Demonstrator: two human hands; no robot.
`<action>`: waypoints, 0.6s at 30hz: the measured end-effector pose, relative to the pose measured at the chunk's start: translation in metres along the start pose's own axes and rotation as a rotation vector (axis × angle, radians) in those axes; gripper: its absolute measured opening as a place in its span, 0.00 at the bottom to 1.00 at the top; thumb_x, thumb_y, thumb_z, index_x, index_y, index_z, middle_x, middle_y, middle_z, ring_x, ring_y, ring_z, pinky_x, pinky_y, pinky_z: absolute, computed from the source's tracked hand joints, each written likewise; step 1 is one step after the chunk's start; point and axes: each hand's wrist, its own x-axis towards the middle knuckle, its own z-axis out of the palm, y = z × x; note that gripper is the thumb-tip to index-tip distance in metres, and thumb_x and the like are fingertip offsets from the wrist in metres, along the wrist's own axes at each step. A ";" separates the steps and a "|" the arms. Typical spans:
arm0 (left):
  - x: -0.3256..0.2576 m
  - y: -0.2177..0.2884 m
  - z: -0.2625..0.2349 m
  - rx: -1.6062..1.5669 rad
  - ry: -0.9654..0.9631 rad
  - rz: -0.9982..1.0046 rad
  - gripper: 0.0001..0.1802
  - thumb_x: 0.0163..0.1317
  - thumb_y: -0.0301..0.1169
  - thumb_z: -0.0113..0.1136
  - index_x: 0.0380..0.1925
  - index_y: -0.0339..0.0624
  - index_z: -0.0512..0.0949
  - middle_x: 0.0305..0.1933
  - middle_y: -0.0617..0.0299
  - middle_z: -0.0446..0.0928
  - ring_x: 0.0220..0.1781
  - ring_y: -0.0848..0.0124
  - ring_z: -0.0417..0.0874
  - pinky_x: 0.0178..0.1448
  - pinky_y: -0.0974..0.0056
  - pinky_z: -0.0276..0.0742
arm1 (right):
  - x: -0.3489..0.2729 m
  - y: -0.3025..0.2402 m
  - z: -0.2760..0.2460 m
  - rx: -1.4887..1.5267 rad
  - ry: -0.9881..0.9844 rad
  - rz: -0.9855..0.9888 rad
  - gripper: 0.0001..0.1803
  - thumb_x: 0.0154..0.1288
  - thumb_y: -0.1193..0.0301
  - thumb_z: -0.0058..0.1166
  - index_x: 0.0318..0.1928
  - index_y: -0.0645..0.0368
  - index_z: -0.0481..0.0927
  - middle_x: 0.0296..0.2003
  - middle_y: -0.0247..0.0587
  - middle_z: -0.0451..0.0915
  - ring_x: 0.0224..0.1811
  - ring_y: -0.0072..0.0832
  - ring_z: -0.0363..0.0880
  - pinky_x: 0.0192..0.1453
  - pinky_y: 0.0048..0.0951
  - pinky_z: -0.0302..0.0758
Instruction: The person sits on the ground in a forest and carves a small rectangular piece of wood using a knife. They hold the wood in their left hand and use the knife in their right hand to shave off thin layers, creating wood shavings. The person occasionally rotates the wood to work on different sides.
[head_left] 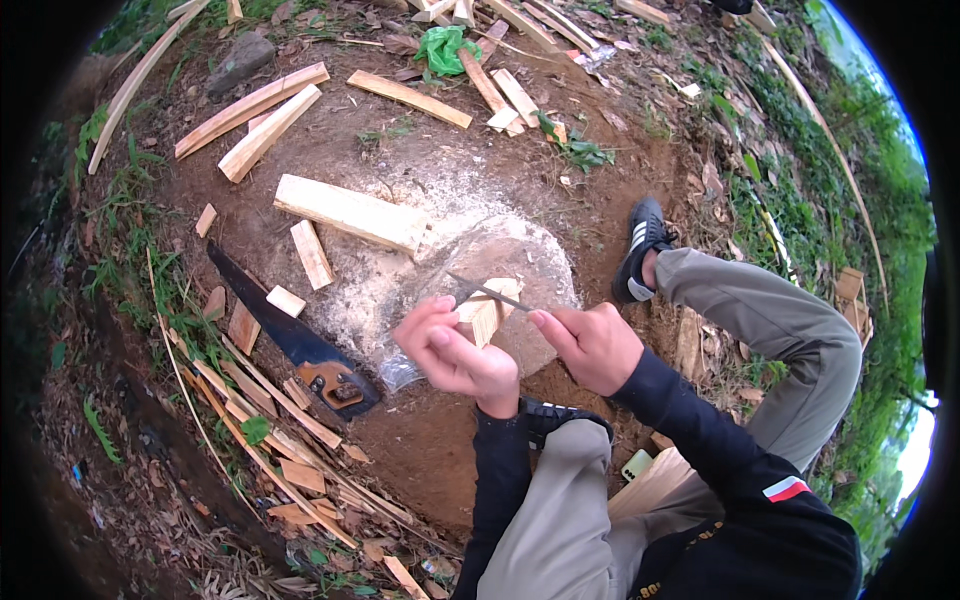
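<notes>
My right hand [590,345] is closed round the near end of a thin dark metal tool [470,285], whose handle is hidden; whether it is a file or a narrow blade I cannot tell. The tool slants up and left across a small pale wood block [485,318] on a round, sawdust-dusted base [548,262]; whether they touch is unclear. My left hand [455,355] is just left of the block, palm turned up and fingers loosely curled, with nothing visible in it. A long wood beam [350,213] lies beyond, its right end near the base.
A handsaw [290,330] with a wooden handle lies on the left, beside offcuts [312,255] and long strips [290,480]. More wood pieces [265,130] and a green plastic bag [440,50] are at the back. My shoe [643,245] is right of the base. A phone [637,464] is near my thigh.
</notes>
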 end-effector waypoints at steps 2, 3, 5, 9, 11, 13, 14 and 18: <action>-0.007 0.007 0.001 -0.197 -0.025 0.033 0.21 0.74 0.39 0.32 0.25 0.41 0.67 0.33 0.56 0.71 0.38 0.64 0.75 0.48 0.56 0.73 | -0.005 -0.004 0.002 -0.005 -0.006 0.042 0.21 0.75 0.59 0.50 0.27 0.60 0.79 0.17 0.54 0.74 0.21 0.54 0.77 0.26 0.48 0.74; -0.008 0.010 0.002 -0.296 -0.038 0.049 0.22 0.74 0.39 0.32 0.23 0.41 0.67 0.32 0.56 0.72 0.38 0.64 0.75 0.47 0.56 0.75 | -0.007 -0.004 0.003 -0.012 -0.009 0.050 0.21 0.75 0.59 0.50 0.27 0.60 0.79 0.17 0.54 0.74 0.21 0.54 0.77 0.26 0.48 0.74; -0.007 0.011 0.004 -0.341 -0.012 0.051 0.30 0.77 0.41 0.30 0.14 0.43 0.65 0.20 0.59 0.70 0.26 0.65 0.75 0.40 0.57 0.77 | -0.011 -0.004 0.004 -0.027 -0.015 0.065 0.21 0.75 0.59 0.50 0.27 0.60 0.79 0.16 0.54 0.74 0.21 0.54 0.77 0.25 0.48 0.74; -0.005 0.012 0.006 -0.559 -0.035 -0.028 0.32 0.77 0.39 0.30 0.10 0.43 0.65 0.13 0.60 0.67 0.17 0.66 0.72 0.29 0.61 0.75 | -0.013 -0.002 0.003 -0.002 -0.006 0.052 0.22 0.75 0.59 0.50 0.27 0.61 0.79 0.16 0.54 0.74 0.20 0.54 0.77 0.25 0.48 0.74; -0.006 0.011 0.005 -0.604 -0.043 -0.023 0.32 0.77 0.37 0.31 0.09 0.42 0.65 0.12 0.60 0.67 0.15 0.66 0.71 0.25 0.63 0.74 | -0.012 -0.006 0.000 0.068 -0.034 0.049 0.22 0.75 0.59 0.50 0.26 0.61 0.78 0.16 0.54 0.73 0.20 0.54 0.77 0.24 0.48 0.74; -0.008 0.009 0.003 -0.613 -0.082 0.008 0.33 0.78 0.36 0.31 0.09 0.42 0.65 0.11 0.61 0.67 0.14 0.67 0.70 0.24 0.63 0.73 | -0.009 -0.002 0.002 0.087 -0.037 0.028 0.22 0.75 0.60 0.51 0.26 0.61 0.78 0.16 0.55 0.73 0.20 0.54 0.77 0.24 0.47 0.73; -0.010 0.010 0.004 -0.560 -0.092 0.043 0.33 0.79 0.38 0.30 0.09 0.44 0.63 0.11 0.62 0.65 0.14 0.68 0.69 0.24 0.64 0.71 | -0.008 0.001 0.003 0.096 -0.037 0.017 0.21 0.75 0.60 0.51 0.26 0.61 0.78 0.16 0.55 0.73 0.20 0.54 0.77 0.24 0.47 0.73; -0.018 0.012 0.014 -0.462 -0.121 0.116 0.35 0.81 0.41 0.29 0.08 0.47 0.59 0.10 0.65 0.60 0.15 0.70 0.65 0.23 0.66 0.67 | -0.008 0.011 0.004 0.165 0.005 -0.007 0.19 0.75 0.63 0.52 0.28 0.62 0.80 0.18 0.56 0.73 0.22 0.53 0.76 0.26 0.44 0.72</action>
